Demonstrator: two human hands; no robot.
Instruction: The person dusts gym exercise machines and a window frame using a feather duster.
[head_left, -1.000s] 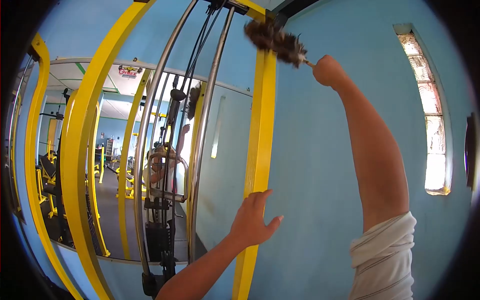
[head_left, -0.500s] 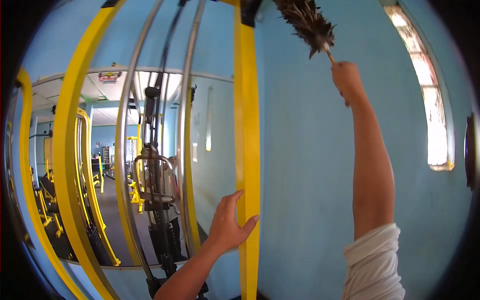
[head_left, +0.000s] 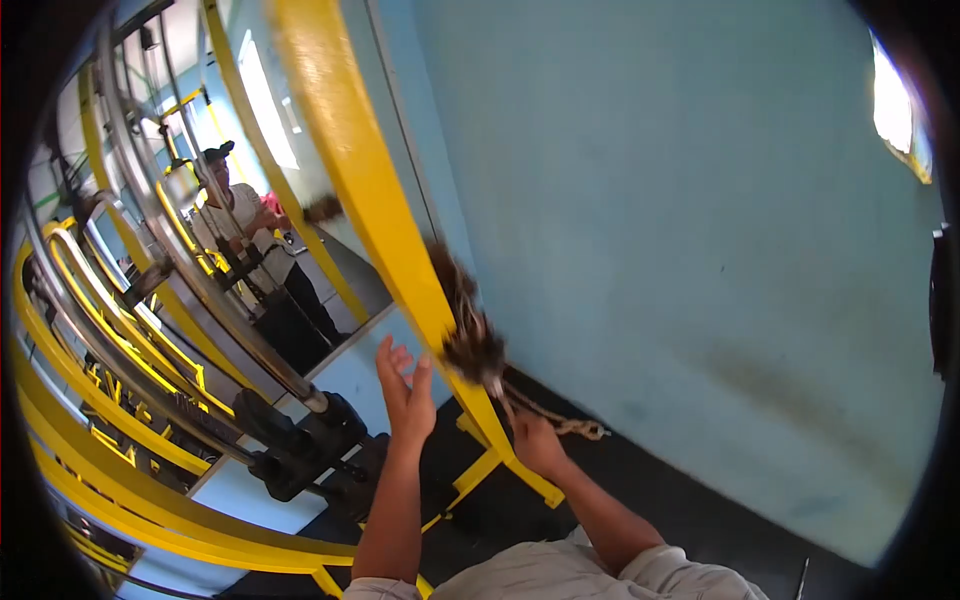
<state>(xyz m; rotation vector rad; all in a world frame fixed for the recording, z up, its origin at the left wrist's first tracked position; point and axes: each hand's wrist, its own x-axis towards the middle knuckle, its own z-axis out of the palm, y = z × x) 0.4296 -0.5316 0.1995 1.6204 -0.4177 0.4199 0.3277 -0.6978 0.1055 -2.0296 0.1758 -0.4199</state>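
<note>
Gripped by its handle in my right hand [head_left: 538,443] is a feather duster [head_left: 475,348]. Its dark brown feathers, somewhat blurred, lie against the lower part of the yellow upright post [head_left: 365,170], partly behind it. My left hand [head_left: 407,395] is raised just left of the post, fingers apart and holding nothing. Whether its fingertips touch the post I cannot tell.
A rope [head_left: 580,428] lies low by the wall behind my right hand. Left stand steel guide rods [head_left: 190,260] and a black weight stack [head_left: 300,440]. A wall mirror [head_left: 345,265] reflects a person and yellow gym frames. The blue wall [head_left: 640,200] has a dark smudge.
The view has tilted down. My right hand has brought the feather duster from high on the blue wall down to the lower post. My left hand stays open beside the post.
</note>
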